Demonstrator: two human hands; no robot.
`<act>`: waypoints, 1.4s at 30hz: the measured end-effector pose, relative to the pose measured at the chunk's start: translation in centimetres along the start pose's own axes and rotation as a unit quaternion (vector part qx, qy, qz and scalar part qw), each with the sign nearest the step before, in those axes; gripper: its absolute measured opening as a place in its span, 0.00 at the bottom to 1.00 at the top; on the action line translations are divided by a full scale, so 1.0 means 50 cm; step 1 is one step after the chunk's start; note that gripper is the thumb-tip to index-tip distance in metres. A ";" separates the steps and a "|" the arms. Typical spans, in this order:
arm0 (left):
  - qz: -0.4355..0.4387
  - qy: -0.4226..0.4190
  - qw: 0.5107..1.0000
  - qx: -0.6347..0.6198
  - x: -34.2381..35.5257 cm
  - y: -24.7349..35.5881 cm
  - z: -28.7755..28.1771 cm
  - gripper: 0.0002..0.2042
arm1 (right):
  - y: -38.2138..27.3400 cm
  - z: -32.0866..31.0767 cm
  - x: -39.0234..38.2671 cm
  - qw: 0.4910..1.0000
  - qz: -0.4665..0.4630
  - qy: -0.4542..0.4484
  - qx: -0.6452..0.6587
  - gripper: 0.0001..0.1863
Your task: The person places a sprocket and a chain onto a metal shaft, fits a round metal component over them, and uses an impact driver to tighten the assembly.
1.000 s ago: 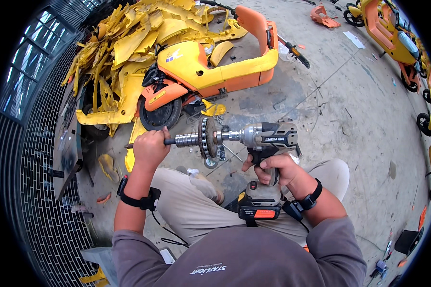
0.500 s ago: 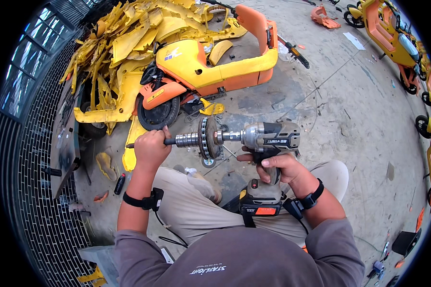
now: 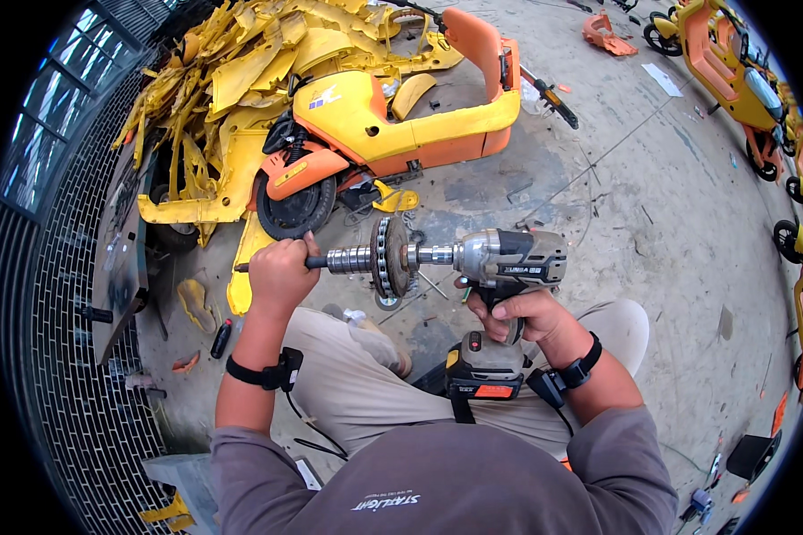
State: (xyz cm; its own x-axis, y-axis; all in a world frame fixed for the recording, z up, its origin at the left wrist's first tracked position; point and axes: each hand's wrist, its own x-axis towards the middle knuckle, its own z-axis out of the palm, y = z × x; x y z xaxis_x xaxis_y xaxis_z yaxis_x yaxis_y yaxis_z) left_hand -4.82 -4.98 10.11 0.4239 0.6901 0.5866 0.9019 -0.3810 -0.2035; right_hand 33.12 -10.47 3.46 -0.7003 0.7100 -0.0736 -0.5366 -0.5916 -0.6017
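My left hand is closed around the dark end of a metal shaft, whose thin tip sticks out beyond the fist. Along the shaft sit a ridged silver sleeve and a worn sprocket disc with a chain wrapped round its rim. A silver socket joins the disc's right side to a grey and black cordless impact wrench, held level. My right hand grips the wrench's handle, with a finger curled near the trigger. Its battery pack hangs low, over my lap.
A yellow and orange electric scooter stands ahead, beside a heap of broken yellow panels. A small black bottle lies on the floor at left, near a yellow scrap. More scooters line the right side.
The wrench has shifted slightly right, and my right index finger has drawn in from outstretched to curled near the trigger. My left hand keeps its hold on the shaft.
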 end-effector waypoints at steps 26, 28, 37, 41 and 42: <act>-0.011 -0.031 0.999 -0.041 -0.006 0.007 -0.006 0.18 | 0.008 -0.014 -0.008 0.997 0.006 0.020 -0.070 0.39; -0.009 -0.031 0.999 -0.041 -0.006 0.006 -0.007 0.18 | 0.012 -0.020 -0.006 0.997 0.009 0.012 -0.070 0.40; -0.048 -0.086 0.993 -0.060 -0.007 0.001 -0.006 0.18 | -0.011 -0.036 0.000 0.995 -0.038 -0.013 -0.090 0.32; -0.152 -0.164 0.971 -0.078 -0.014 -0.013 0.017 0.18 | -0.061 -0.078 -0.010 0.976 -0.108 0.029 -0.187 0.34; -0.179 -0.181 0.964 -0.075 -0.013 -0.018 0.024 0.19 | -0.072 -0.084 -0.005 0.966 -0.119 0.067 -0.219 0.29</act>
State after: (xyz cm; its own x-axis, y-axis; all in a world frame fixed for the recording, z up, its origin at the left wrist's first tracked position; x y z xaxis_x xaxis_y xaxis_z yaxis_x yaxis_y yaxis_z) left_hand -5.80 -4.34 8.99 0.1138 0.9529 0.2811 0.9851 -0.1450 0.0927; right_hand 37.23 -6.92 2.29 -0.4994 0.8660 0.0237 -0.4041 -0.2086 -0.8906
